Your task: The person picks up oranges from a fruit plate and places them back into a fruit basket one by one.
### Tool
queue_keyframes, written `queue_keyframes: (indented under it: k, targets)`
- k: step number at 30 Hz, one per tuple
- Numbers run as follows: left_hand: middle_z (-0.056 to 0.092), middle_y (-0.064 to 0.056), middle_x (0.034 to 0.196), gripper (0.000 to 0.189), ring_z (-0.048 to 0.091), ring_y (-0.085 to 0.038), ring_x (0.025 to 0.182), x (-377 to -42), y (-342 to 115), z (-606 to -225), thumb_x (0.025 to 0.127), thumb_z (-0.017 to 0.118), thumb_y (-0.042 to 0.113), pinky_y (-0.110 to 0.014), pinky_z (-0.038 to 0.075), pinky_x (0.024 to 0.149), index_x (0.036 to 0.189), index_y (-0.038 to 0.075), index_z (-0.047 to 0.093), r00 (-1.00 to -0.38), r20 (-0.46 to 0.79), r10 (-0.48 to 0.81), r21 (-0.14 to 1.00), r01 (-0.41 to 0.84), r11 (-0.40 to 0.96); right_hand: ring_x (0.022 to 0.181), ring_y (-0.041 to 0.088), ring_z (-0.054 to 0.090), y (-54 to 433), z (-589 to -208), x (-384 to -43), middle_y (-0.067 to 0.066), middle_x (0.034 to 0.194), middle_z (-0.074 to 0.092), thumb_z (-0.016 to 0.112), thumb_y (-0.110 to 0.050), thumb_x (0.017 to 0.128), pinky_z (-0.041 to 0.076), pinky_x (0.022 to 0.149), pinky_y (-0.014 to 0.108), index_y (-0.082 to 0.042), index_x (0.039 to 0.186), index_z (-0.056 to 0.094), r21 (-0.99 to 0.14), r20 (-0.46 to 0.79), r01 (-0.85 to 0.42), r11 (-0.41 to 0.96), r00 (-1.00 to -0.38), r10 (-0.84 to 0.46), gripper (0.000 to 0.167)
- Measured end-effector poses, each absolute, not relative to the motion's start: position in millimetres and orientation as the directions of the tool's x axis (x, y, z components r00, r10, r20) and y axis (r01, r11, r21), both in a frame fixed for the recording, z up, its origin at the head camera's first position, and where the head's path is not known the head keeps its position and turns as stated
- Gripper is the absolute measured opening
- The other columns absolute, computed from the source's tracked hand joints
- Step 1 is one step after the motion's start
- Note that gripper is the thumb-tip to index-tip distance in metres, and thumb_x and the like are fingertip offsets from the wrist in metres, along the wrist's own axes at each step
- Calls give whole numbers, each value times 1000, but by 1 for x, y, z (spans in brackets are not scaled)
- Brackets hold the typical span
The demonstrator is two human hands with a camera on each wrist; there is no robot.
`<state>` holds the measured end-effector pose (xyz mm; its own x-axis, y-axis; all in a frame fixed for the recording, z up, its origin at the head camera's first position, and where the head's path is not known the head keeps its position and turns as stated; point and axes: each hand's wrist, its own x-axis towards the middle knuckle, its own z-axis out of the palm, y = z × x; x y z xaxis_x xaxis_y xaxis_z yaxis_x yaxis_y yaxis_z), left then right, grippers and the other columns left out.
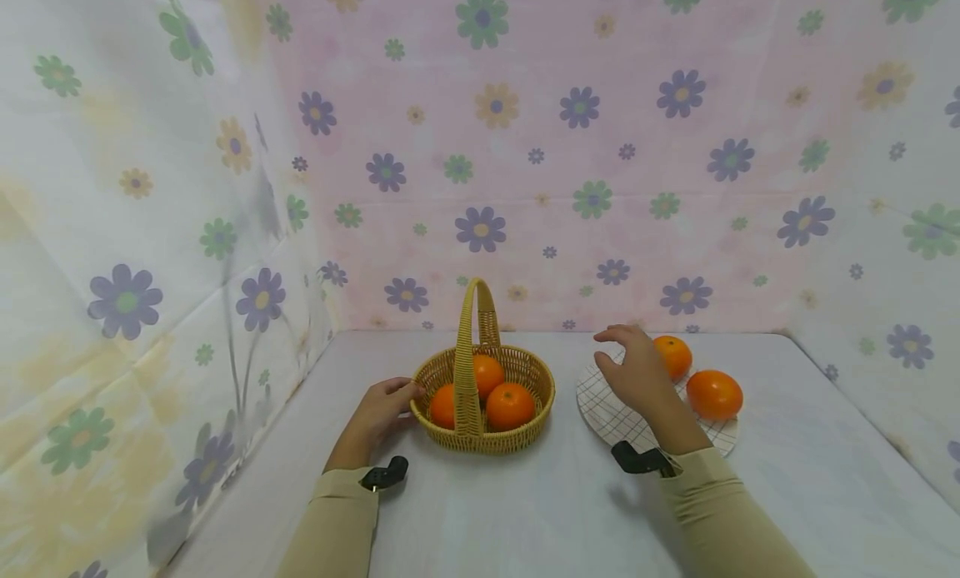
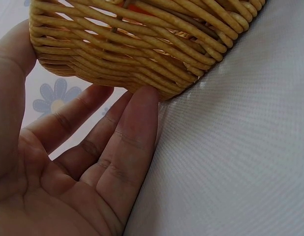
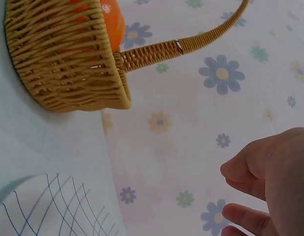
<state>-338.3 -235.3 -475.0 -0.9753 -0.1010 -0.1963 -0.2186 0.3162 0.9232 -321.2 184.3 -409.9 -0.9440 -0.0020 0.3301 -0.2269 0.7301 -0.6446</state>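
A yellow wicker basket (image 1: 480, 440) with a tall arched handle stands on the table, holding three oranges (image 1: 510, 406). My left hand (image 1: 384, 413) grips the basket's left side; in the left wrist view the thumb is up by the rim and the fingertips (image 2: 142, 105) touch the lower weave. Over the white plate (image 1: 603, 407) with dark grid lines, my right hand (image 1: 637, 374) hovers, its fingers loosely bent and nothing between them. Two more oranges (image 1: 714, 396) lie on that plate, just right of the hand, one partly hidden behind it.
White cloth covers the table (image 1: 510, 511). A flower-print curtain (image 1: 540, 145) rises at the back and along both sides. Bare table surface lies between the basket and the plate, and in front of them.
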Motion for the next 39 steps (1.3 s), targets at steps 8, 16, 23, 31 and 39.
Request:
queue_keyframes:
  k: [8,16,23,31,39]
  targets:
    - [66,-12,134,46,64,-28,116,-337,-236,-475,93,68,39,-42,58,101,129,10,69,-978,-188,-90,929,-206,307,143,47,41,208,-408,-324,20,155,48,60,-19,99,37,116,67,-7,133,66,-643,405,-225,732,-911,75,37]
    - [66,-11,133,48,65,-26,115,-338,-235,-475,92,69,39,-41,58,101,130,11,68,-979,-182,-95,926,-203,317,145,54,35,218,-401,-323,26,159,40,60,-16,95,37,115,69,-5,135,65,-644,410,-124,755,-889,204,42]
    - [66,-12,134,49,64,-27,116,-338,-235,-475,93,68,39,-43,57,103,132,10,67,-979,-183,-92,924,-203,324,150,52,27,229,-403,-326,25,165,31,60,-18,94,31,118,71,-7,141,60,-661,361,-28,750,-888,285,48]
    - [66,-12,133,49,64,-28,116,-338,-236,-476,92,69,40,-43,56,104,132,11,67,-977,-191,-91,925,-211,316,150,54,25,243,-411,-329,26,168,23,58,-19,92,25,118,74,-4,150,51,-709,304,-24,704,-912,276,60]
    - [67,-10,133,49,64,-26,116,-341,-236,-478,91,70,42,-44,56,104,131,13,68,-976,-196,-96,922,-217,320,149,57,25,246,-421,-333,26,171,11,58,-19,95,28,117,74,-4,157,39,-724,219,22,689,-941,259,66]
